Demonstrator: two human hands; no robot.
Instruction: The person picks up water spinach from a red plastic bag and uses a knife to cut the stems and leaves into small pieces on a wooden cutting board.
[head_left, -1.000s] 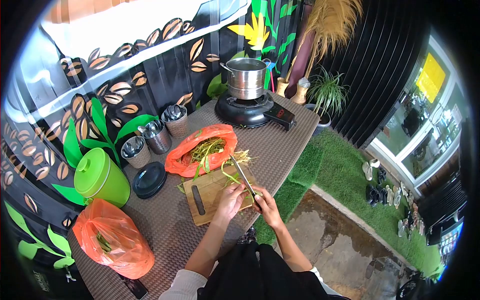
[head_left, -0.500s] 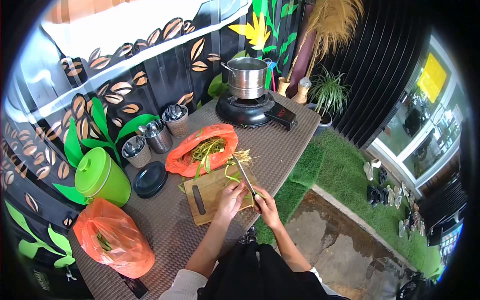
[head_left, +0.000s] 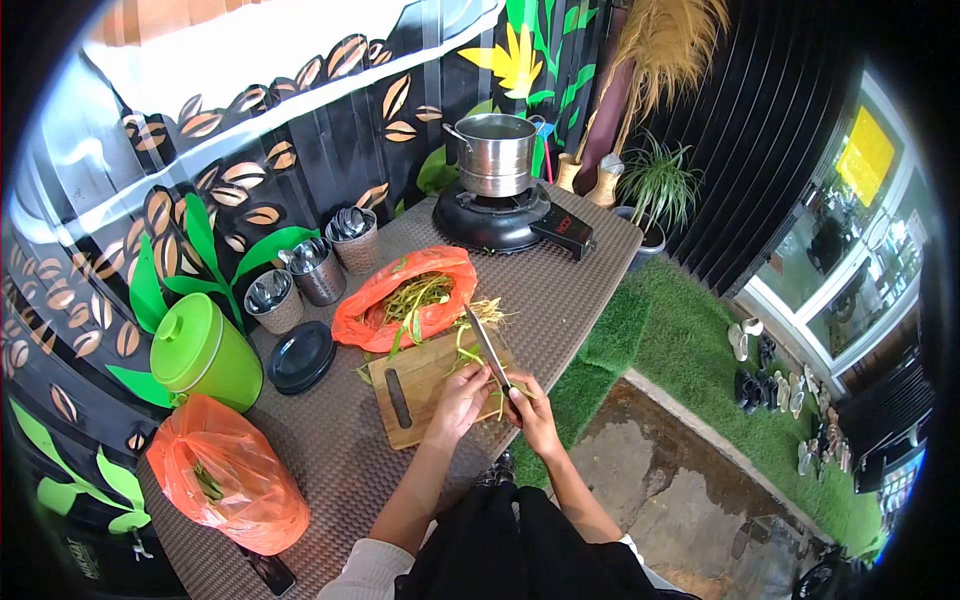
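My right hand (head_left: 533,412) is closed round the dark handle of a knife (head_left: 486,345), whose blade points up and away over the cutting board. Beside it, my left hand (head_left: 462,400) has its fingers pinched on thin green stems (head_left: 499,398) close to the blade. Both hands are above the near right part of the wooden cutting board (head_left: 425,375). Cut green pieces (head_left: 468,354) lie on the board. Just behind it, an orange plastic bag (head_left: 360,320) lies open with leafy green stems (head_left: 415,300) inside. Pale root ends (head_left: 492,313) lie at the bag's right.
A steel pot (head_left: 495,160) stands on a black portable stove (head_left: 490,220) at the table's far end. Cutlery cups (head_left: 272,300), dark plates (head_left: 301,357), a green lidded container (head_left: 205,350) and a second orange bag (head_left: 230,480) line the left. A phone (head_left: 268,572) lies near the front edge.
Both hands stay in nearly the same place with the knife. The stems between them have shifted slightly, with an end now showing to the right of the knife handle.
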